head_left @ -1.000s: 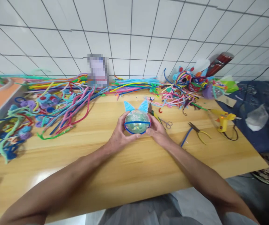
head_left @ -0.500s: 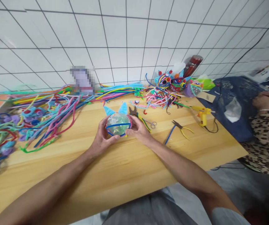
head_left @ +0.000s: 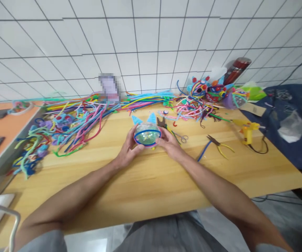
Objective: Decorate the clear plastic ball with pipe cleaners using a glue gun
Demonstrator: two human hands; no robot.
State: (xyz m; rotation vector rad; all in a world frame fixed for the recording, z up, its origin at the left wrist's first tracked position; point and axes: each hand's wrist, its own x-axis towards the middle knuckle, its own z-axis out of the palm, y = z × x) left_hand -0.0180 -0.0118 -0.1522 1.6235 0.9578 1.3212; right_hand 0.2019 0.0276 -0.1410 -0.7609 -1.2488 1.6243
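Between my two hands sits a clear plastic ball [head_left: 148, 135] with blue pipe cleaner bands and two light blue ears on top. My left hand [head_left: 129, 147] curls around its left side, thumb along the lower edge. Around the right side my right hand [head_left: 170, 142] is closed, with the thumb at the lower front. Just behind the right hand lie dark-jawed pliers [head_left: 161, 122] and a pair of scissors [head_left: 184, 138]. Farther right, yellow-handled pliers [head_left: 220, 145] rest by a blue pipe cleaner piece [head_left: 204, 151].
Loose pipe cleaners [head_left: 88, 122] spread over the table's left and back. Decorated balls [head_left: 198, 88] stand by the wall at right, near a red flask [head_left: 237, 70]. A yellow glue gun [head_left: 248, 132] stands at right, before a dark blue cloth [head_left: 293, 115]. A phone-like object [head_left: 110, 89] is blurred out.
The camera view has swung left, so everything appears shifted to the right. Both hands still hold the ball, whose blue front band now looks more curved. The neighbour's hands have left the view.
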